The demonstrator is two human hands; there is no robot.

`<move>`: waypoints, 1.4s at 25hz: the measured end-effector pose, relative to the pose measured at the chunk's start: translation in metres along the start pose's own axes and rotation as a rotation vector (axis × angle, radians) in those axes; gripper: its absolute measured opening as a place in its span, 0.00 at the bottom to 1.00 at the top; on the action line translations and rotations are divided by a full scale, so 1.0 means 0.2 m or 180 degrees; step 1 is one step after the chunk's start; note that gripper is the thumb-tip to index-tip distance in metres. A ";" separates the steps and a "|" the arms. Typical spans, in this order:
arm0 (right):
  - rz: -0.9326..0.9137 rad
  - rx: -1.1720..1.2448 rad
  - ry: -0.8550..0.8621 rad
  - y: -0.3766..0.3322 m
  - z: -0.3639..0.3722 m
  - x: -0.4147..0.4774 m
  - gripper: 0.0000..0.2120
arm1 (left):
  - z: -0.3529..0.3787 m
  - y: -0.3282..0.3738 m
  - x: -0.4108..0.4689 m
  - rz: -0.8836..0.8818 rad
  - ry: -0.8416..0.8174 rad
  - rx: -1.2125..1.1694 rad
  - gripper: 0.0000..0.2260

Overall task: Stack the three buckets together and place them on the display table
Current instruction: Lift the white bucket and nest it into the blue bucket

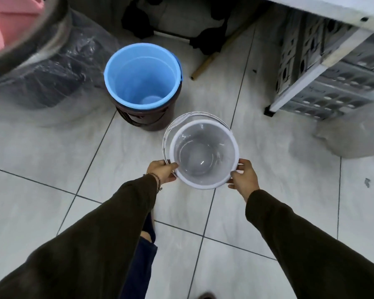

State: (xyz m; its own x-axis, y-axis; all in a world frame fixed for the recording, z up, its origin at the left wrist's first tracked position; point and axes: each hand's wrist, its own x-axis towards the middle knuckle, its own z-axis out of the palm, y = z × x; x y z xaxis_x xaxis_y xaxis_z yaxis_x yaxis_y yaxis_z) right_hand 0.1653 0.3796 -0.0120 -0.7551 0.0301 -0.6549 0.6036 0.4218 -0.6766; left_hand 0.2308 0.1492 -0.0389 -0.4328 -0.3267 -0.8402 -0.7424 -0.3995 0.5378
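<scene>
Pale tiled floor (52, 160), crates and wrapped goods at the edges. Round blue plastic bucket (141, 75) sits nested in a dark brown plastic bucket (148, 119) on the floor. Left hand (163, 171) and right hand (244, 176) hold the translucent white plastic bucket (204, 151) by opposite sides of its rim, fingers curled closed on it, just beside the pair. Risk: lowered off-centre, its base could catch the blue rim and tip the stack; its loose wire handle could jam between walls.

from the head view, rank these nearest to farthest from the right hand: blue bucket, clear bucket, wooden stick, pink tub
Measured from the right hand:
1. clear bucket, held at its rim between both hands.
2. blue bucket, on the floor ahead and left, nested in a brown one.
3. wooden stick, farther back.
4. pink tub, far top left.
</scene>
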 end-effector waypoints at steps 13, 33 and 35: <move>-0.1708 -0.0145 0.0000 -1.26 0.15 -0.19 0.21 | -0.39 1.07 -0.46 0.1878 0.0566 -0.0369 0.13; -0.0374 -0.1264 0.0438 -1.26 1.14 0.63 0.37 | -0.84 1.23 0.74 0.0078 0.1350 0.0768 0.37; 0.0194 -0.0967 0.0324 -1.21 1.15 0.66 0.49 | -0.82 1.20 0.76 -0.0222 0.1099 0.0949 0.46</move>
State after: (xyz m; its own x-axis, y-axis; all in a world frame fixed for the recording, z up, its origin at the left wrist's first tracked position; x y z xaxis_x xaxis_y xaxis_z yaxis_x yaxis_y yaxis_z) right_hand -0.0217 0.0730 -0.0120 -0.7508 0.1476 -0.6438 0.5562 0.6671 -0.4957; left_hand 0.0704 -0.1367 -0.0270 -0.2186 -0.5941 -0.7741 -0.9003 -0.1833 0.3949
